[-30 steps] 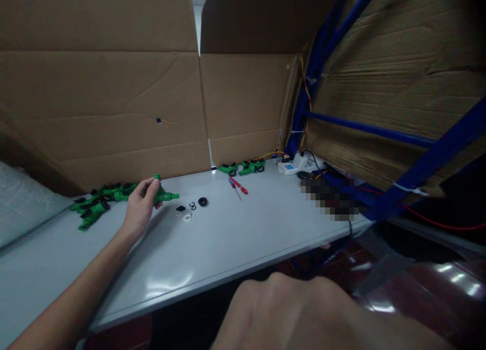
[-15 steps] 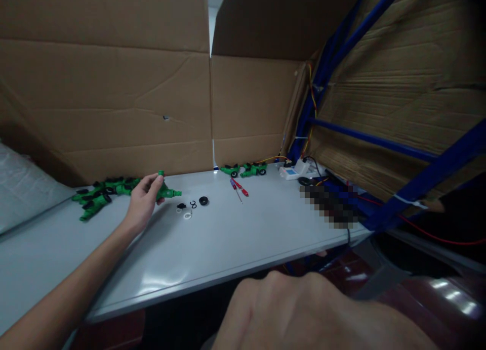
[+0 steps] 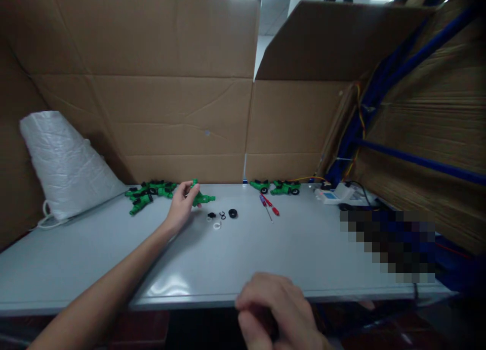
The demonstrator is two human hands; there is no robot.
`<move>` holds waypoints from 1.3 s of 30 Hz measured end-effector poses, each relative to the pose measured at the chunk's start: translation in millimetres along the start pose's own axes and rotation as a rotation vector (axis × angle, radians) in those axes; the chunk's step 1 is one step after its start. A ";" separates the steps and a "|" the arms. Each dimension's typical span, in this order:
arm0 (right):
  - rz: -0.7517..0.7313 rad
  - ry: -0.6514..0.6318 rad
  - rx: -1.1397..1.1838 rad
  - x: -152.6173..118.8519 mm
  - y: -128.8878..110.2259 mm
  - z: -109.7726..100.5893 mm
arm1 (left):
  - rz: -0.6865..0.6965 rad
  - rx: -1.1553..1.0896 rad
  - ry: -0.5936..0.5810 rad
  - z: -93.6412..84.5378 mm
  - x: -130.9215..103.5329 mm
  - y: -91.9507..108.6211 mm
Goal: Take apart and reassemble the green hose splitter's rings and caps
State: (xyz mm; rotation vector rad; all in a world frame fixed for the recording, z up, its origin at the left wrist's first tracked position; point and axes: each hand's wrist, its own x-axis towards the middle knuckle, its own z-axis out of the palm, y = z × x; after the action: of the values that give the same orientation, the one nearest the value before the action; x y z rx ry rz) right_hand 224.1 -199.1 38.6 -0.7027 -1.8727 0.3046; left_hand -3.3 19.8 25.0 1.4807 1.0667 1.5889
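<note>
My left hand [image 3: 183,204] is closed around a green plastic valve-like fitting [image 3: 205,199], held just above the table with its nozzle pointing right. Below and right of it lie a small black part [image 3: 211,215], small black clips [image 3: 223,215], a white ring [image 3: 216,226] and a black ring [image 3: 233,214]. In the foreground, at the table's front edge, my right hand [image 3: 279,307] is curled with thumb and fingers close together. Whatever it may hold is hidden in the dark hollow of the hand.
Several green fittings with black parts [image 3: 141,203] lie at left, others [image 3: 284,188] at the back right. Two screwdrivers [image 3: 269,206] rest mid-table. A white wrapped bundle [image 3: 68,168] leans at left. A white device [image 3: 334,193] stands near a blue frame [image 3: 343,160]; cardboard [image 3: 182,112] walls the back.
The view has swung left and tipped up, so the table appears further right. My right hand has drawn back from the camera and now shows curled fingers. My left hand keeps the green fitting.
</note>
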 end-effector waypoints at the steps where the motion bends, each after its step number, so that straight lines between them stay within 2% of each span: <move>1: 0.017 -0.025 -0.021 11.7 7.3 -2.2 | -0.009 -0.020 0.003 0.0 -0.2 -1.6; 5: 0.170 -0.100 -0.148 70.2 60.0 -13.6 | -0.101 -0.111 -0.027 0.8 -1.9 -6.3; 9: 0.115 -0.094 -0.305 117.0 127.7 -3.0 | -0.213 -0.179 -0.054 2.0 -4.5 -6.7; 12: 0.015 -0.125 -0.428 127.1 164.2 14.3 | -0.288 -0.202 -0.114 2.2 -6.4 -4.6; 15: -0.002 -0.127 -0.474 118.7 184.9 26.1 | -0.323 -0.237 -0.170 2.2 -8.0 -2.6; 17: 0.008 -0.110 -0.466 109.3 193.1 28.2 | -0.339 -0.253 -0.196 2.8 -9.3 -2.5; 20: 0.000 -0.154 -0.435 98.7 202.0 25.2 | -0.363 -0.263 -0.241 5.2 -12.0 -4.6; 27: -0.016 -0.250 -0.300 95.8 214.2 22.5 | -0.353 -0.270 -0.265 8.7 -16.7 -5.1; 39: 0.092 -0.141 -0.230 88.4 211.5 40.2 | -0.334 -0.202 -0.211 5.0 -13.1 -0.1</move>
State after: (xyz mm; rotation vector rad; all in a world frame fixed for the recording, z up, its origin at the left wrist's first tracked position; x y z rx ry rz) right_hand 233.5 26.2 -19.2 -0.9464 -2.0334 0.2030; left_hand 2.8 8.5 19.5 1.2305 0.9448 1.2378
